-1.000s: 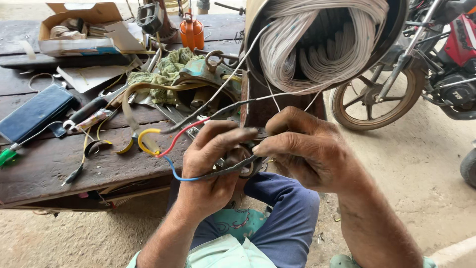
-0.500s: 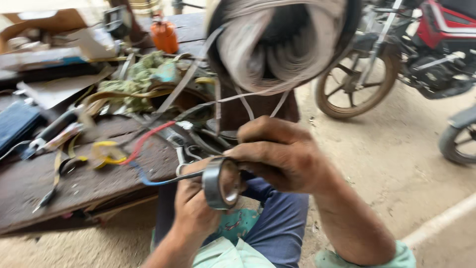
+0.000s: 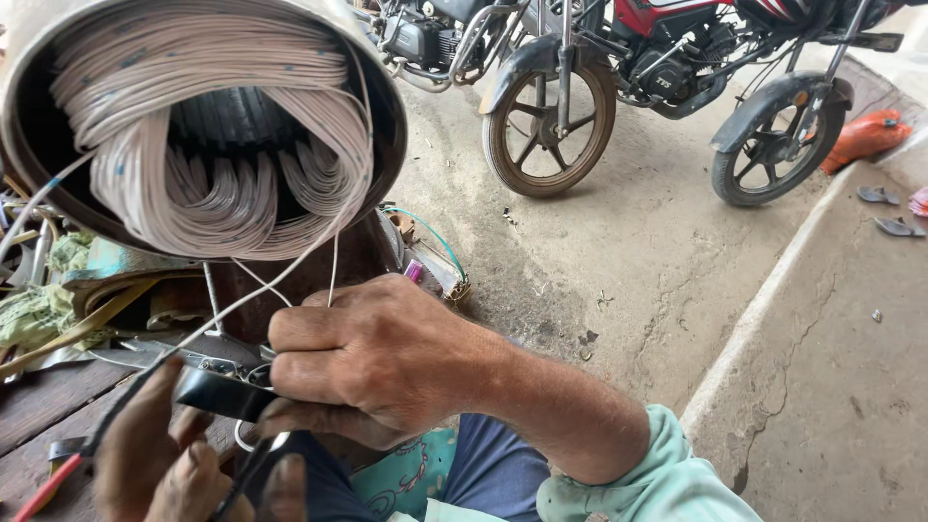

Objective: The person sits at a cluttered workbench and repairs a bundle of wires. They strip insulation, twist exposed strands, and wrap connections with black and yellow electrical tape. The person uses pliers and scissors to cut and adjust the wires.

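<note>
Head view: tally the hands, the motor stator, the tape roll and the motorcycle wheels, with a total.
Hands: 2, left hand and right hand
Motor stator: 1
Black tape roll: 1
Motorcycle wheels: 2, near wheel and far wheel
Total: 6

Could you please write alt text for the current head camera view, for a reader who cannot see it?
Two bare hands work thin wires: the right hand grips a roll of black tape, the left hand steadies below. Above sits a large round metal motor housing wound with pale wire coils; two motorcycles stand behind.
</note>
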A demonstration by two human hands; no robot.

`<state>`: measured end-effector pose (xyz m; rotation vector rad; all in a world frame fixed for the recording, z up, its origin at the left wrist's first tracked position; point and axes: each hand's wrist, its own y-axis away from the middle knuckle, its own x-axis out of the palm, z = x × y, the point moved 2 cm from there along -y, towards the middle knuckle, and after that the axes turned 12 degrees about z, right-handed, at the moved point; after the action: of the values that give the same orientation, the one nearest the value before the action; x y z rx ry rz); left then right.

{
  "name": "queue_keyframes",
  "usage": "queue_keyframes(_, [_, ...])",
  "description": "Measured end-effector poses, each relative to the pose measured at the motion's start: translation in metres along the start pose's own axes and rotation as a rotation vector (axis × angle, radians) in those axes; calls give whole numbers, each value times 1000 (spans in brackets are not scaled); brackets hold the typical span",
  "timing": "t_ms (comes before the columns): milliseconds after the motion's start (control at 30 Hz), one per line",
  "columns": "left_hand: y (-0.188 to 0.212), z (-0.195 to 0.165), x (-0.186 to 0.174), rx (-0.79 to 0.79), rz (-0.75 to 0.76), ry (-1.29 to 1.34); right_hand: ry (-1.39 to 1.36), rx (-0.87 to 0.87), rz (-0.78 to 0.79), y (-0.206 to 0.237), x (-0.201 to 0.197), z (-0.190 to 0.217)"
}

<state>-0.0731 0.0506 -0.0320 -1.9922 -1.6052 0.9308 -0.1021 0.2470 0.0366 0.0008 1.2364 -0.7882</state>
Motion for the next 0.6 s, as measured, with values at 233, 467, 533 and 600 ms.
queue_keyframes(233, [-2,-10,1,-211,104,4,6,45,-40,0,-1,10])
queue_keyframes(467, [22,-5,3,-351,163,391,-223,-138,67,-7,-15,9])
queue_keyframes(533, [17,-10,0,-263,213,215,-218,-118,29,-2,-9,7])
queue_keyframes(600, [16,-16,4,-185,138,246,-228,-90,-28,2,-3,5])
